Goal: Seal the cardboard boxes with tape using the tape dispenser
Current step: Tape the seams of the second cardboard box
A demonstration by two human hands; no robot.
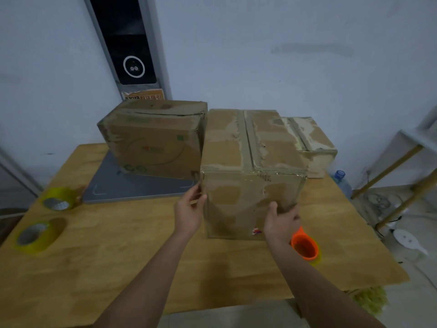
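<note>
Standing upright at the middle of the bench (132, 263), the nearest cardboard box (250, 176) has its top flaps closed, their centre seam running away from the camera. Both hands grip its front face: the left hand (189, 213) is partly curled round the left front edge, and the right hand (281, 220) presses thumb and fingers onto the lower right corner, probably to square the box up so the seam can be taped. The orange tape dispenser (304, 247) lies just beside the right wrist, within easy reach. A second box (151, 140) sits on a grey board (132, 188) to the left, a third box (312, 143) behind on the right. Two yellow tape rolls (35, 236) lie near the bench's left edge.
</note>
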